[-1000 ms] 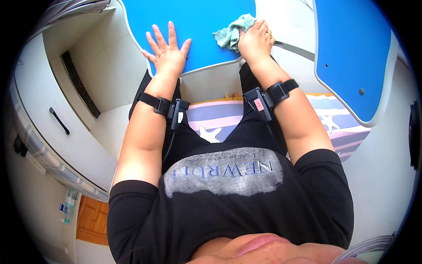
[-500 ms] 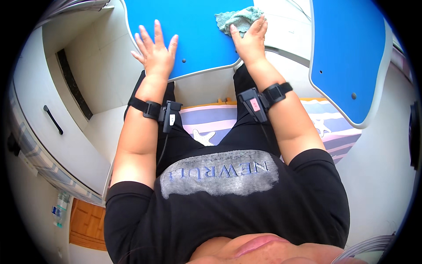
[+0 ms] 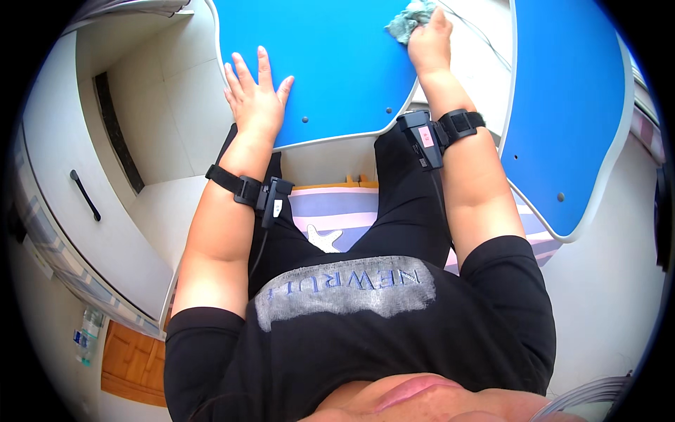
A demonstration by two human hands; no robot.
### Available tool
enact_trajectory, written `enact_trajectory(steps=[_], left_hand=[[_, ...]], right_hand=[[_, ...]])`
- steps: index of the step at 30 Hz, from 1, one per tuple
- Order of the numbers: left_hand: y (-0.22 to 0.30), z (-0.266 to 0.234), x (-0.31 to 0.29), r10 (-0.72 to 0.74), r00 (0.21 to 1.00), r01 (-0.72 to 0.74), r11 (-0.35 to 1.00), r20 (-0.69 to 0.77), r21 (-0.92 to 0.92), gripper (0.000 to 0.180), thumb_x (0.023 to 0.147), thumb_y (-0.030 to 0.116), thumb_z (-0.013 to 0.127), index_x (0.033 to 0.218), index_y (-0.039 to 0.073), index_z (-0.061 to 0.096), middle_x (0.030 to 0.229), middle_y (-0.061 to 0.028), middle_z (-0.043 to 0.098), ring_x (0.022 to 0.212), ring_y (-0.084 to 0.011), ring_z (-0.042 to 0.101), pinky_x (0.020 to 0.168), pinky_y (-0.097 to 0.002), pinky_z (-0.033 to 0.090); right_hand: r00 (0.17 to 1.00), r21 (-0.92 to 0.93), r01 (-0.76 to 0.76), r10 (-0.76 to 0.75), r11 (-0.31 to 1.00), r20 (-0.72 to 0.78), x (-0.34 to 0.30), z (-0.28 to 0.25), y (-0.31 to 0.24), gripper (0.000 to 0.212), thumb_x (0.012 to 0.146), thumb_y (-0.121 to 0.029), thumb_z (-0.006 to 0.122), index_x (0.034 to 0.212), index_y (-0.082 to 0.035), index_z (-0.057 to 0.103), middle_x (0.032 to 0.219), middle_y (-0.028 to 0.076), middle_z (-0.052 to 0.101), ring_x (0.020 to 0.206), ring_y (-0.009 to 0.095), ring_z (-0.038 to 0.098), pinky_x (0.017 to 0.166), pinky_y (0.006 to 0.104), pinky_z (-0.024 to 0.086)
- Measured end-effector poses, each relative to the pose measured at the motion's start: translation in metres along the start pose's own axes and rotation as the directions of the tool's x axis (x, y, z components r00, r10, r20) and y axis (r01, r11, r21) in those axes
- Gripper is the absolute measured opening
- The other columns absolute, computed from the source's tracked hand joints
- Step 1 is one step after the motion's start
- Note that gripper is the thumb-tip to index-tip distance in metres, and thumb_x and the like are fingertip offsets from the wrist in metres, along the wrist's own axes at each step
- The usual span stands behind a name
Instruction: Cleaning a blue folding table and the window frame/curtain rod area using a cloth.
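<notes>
My left hand point(image 3: 257, 105) lies flat with spread fingers on the left part of a blue tabletop point(image 3: 330, 63) that has a pale rim. At the tabletop's far right edge, my right hand point(image 3: 430, 48) is closed on a crumpled, pale green cloth point(image 3: 410, 21). The cloth bunches out to the left of the fingers, and part of it is hidden behind the hand. Each forearm wears a black strap with a small black device, the left device point(image 3: 273, 197) and the right device point(image 3: 422, 141).
To the right stands a second blue panel point(image 3: 569, 112) with a pale rim, across a gap where a thin cable point(image 3: 478, 32) runs. At the left is a white cabinet door point(image 3: 88, 190) with a black handle. Plastic bottles point(image 3: 88, 330) stand at the lower left.
My right hand has moved right and away from me with the cloth, its fingers now more curled round it. My left hand stays spread on the tabletop. The whole view has shifted slightly.
</notes>
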State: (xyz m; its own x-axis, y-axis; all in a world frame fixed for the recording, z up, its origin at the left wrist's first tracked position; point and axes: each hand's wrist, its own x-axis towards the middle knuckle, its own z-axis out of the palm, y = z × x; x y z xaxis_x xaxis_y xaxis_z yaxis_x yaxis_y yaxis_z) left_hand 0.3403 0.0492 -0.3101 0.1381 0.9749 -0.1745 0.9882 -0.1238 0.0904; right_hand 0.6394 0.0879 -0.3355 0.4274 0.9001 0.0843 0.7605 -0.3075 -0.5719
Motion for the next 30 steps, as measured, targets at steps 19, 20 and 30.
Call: enact_trajectory(steps=[19,20,30], left_hand=[[-0.002,-0.001,-0.004,0.002,1.0,-0.002,1.0,0.005,-0.026,0.078,0.09,0.053,0.052,0.151,0.022,0.015,0.152,-0.0268,0.012,0.139,-0.048,0.013,0.104,-0.0645,0.025],[-0.005,-0.002,-0.005,-0.002,1.0,0.002,1.0,0.014,-0.019,0.078,0.09,0.053,0.052,0.151,0.022,0.015,0.152,-0.0268,0.012,0.139,-0.0483,0.013,0.104,-0.0649,0.026],[0.003,-0.004,-0.002,-0.004,1.0,0.004,1.0,0.026,-0.015,0.08,0.089,0.052,0.054,0.152,0.022,0.014,0.152,-0.0263,0.01,0.139,-0.0479,0.012,0.105,-0.0648,0.026]], right_hand=[[0.857,-0.028,0.508,-0.503,0.861,0.11,0.07,0.024,-0.032,0.056,0.083,-0.003,0.045,0.138,0.005,0.035,0.137,0.032,0.039,0.13,0.046,0.035,0.112,0.047,0.026],[0.83,0.084,0.557,-0.558,0.826,-0.015,0.073,0.022,-0.044,0.057,0.082,-0.002,0.045,0.138,0.004,0.034,0.137,0.031,0.039,0.13,0.045,0.035,0.112,0.0464,0.027],[0.867,0.011,0.449,-0.438,0.894,0.236,0.077,0.067,-0.075,0.049,0.085,-0.005,0.045,0.134,-0.003,0.044,0.143,0.028,0.035,0.135,0.043,0.029,0.115,0.0451,0.021]])
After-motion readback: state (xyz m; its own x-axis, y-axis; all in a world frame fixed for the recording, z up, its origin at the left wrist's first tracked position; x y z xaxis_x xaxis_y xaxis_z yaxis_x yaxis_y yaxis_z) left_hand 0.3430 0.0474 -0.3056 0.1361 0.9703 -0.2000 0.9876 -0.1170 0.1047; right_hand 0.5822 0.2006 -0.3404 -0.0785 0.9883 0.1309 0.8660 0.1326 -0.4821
